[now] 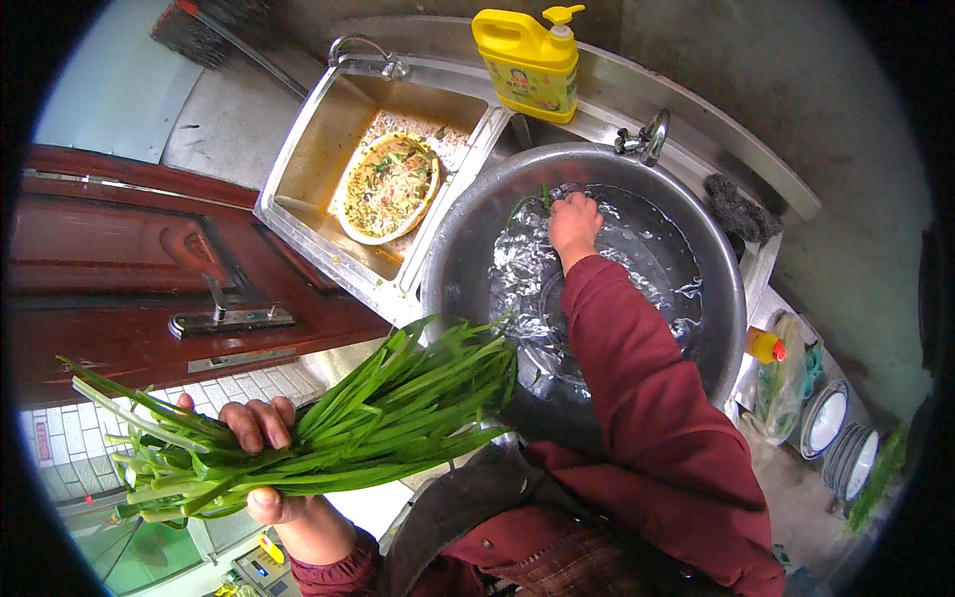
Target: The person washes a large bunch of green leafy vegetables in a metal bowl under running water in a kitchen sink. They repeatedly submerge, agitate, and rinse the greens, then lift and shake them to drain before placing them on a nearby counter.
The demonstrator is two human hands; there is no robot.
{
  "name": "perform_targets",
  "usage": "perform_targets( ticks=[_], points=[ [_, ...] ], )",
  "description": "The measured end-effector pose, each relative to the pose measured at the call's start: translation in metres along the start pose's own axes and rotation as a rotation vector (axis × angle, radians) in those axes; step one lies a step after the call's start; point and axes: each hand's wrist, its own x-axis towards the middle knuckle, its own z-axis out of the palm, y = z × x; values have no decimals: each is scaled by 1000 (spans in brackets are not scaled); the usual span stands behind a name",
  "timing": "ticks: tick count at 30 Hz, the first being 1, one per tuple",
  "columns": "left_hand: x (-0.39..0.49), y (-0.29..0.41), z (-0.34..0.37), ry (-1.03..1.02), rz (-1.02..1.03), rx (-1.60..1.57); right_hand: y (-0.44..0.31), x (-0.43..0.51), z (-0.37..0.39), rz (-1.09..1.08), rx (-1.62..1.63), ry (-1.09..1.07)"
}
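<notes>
My left hand (257, 433) is closed around a thick bunch of garlic chives (403, 403), held up at the lower left. The pale stem ends point left, and the leaf tips reach over the near rim of a large metal basin (462, 216). Inside that basin, rippling water (522, 276) catches the light. My right hand (574, 224) reaches to its far side, knuckles up, at the water. A few thin loose leaves (531, 200) lie right beside its fingers; the fingertips are hidden, so a grip on them cannot be told.
A strainer basket of food scraps (392, 190) sits in the left sink (306, 179). Behind stand a yellow detergent jug (526, 71) and a faucet (649, 138). A dark scouring pad (739, 209), a capped bottle (765, 345) and stacked bowls (850, 463) are at right; a wooden door (112, 261) is left.
</notes>
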Motion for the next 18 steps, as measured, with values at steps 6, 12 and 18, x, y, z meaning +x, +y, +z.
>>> perform_targets(
  ticks=[6,12,18],
  points=[
    [1,-1,-3,48,-7,0,16,-19,0,-360,-150,-399],
    [11,-2,-4,105,4,16,35,-94,-3,-546,-107,-767],
    [12,2,-4,121,13,9,43,-120,-13,-572,-62,-953]
  ],
)
